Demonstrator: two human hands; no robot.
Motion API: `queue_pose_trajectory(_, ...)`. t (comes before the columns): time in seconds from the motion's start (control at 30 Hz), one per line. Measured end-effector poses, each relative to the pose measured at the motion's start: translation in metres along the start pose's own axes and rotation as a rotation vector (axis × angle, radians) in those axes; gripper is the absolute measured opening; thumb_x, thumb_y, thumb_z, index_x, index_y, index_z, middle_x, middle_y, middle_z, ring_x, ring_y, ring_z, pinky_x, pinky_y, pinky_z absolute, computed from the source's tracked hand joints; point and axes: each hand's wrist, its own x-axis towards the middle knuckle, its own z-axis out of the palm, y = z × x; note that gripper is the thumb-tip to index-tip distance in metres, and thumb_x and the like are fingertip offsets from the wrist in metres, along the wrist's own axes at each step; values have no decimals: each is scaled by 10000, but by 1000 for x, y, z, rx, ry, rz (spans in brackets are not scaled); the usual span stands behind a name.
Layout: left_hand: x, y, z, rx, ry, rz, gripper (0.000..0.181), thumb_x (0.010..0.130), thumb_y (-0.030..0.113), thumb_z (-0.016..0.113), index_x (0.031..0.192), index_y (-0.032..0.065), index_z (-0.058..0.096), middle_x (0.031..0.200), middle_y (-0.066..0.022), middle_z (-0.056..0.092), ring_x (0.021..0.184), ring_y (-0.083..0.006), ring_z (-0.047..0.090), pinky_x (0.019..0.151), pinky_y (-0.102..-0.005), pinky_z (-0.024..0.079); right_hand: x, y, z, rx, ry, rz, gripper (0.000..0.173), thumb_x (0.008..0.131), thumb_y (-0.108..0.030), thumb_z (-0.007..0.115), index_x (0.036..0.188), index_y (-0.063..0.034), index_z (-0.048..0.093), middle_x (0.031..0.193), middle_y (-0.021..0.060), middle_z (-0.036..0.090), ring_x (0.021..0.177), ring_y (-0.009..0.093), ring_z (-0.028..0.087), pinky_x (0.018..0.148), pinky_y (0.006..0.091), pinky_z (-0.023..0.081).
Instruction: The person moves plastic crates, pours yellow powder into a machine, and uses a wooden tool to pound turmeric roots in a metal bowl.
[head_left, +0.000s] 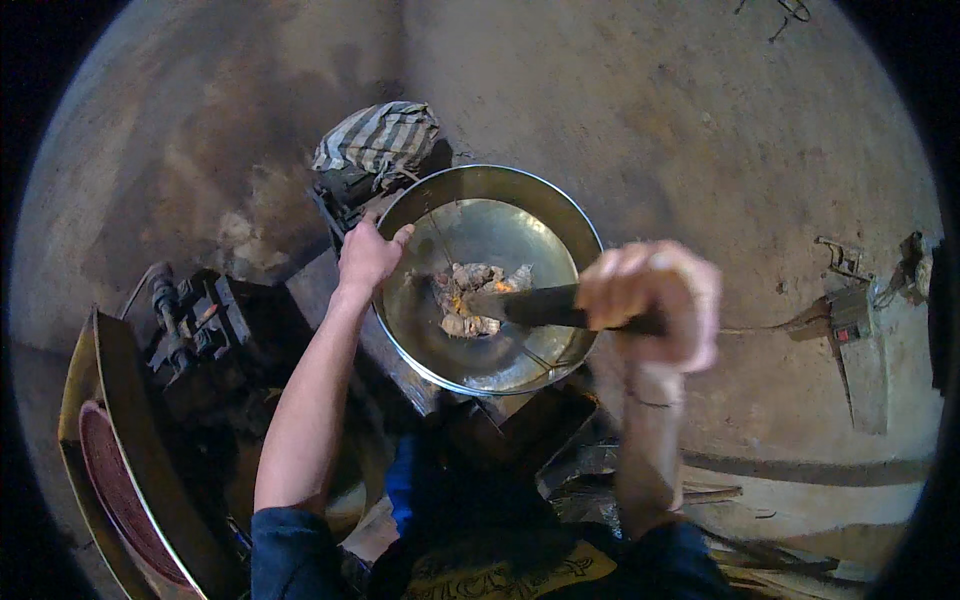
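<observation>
A wide round brass-coloured metal pan (517, 225) with tall walls lies before me. My left hand (371, 255) grips its left rim, the thumb over the inside edge. Inside, several rough grey-brown lumps (472, 277) with bright orange patches lie near the middle; I cannot tell whether the orange is a glow or bare flesh. My right hand (660, 300) is closed around a long dark tool (544, 306), above the pan's right side. The tool's paler end overlaps the lumps in view. Motion blurs both hand and tool, so its exact kind and any contact are unclear.
A striped cloth bundle (382, 139) rests on dark equipment behind the pan. Left are dark machinery (199, 315) and a large metal hoop-shaped vessel (135, 420) with a reddish disc (124, 487). A box with a red switch (847, 330) stands right; thin strips (765, 559) lie lower right.
</observation>
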Motion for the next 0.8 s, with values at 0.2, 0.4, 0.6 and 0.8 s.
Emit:
queue_pose_trajectory(0.2, 11, 0, 2, -65, -41, -12, 580, 797, 417, 721, 1229, 56, 580, 1092, -204, 666, 1060, -354, 620, 914, -451, 482, 33, -60, -2, 289, -189, -75, 142, 840, -101, 509, 709, -48, 495, 590, 90, 502, 504, 215, 492, 547, 367, 446)
queue_pose_trajectory(0.4, 12, -8, 2, -20, -28, -19, 585, 796, 421, 719, 1226, 48, 582, 1094, -215, 662, 1063, -361, 618, 910, -450, 485, 15, 7, 11, 204, -222, -44, 171, 791, -118, 567, 703, -8, 471, 610, 111, 500, 524, 233, 510, 566, 365, 457)
queue_pose_trajectory(0.6, 12, 1, 6, -70, -47, -32, 588, 797, 436, 712, 1219, 47, 585, 1105, -223, 656, 1072, -361, 614, 911, -448, 486, 25, -61, -6, 302, -81, -84, 108, 719, -58, 670, 673, -9, 585, 679, 118, 585, 650, 240, 546, 578, 341, 464)
queue_pose_trajectory(0.8, 7, 4, 0, -16, -9, -32, 550, 806, 416, 706, 1189, 36, 602, 1053, -205, 679, 1035, -356, 634, 899, -444, 491, 0, 2, 8, 95, 19, -11, 364, 950, -235, 436, 658, -26, 500, 581, 133, 534, 515, 229, 488, 539, 372, 449)
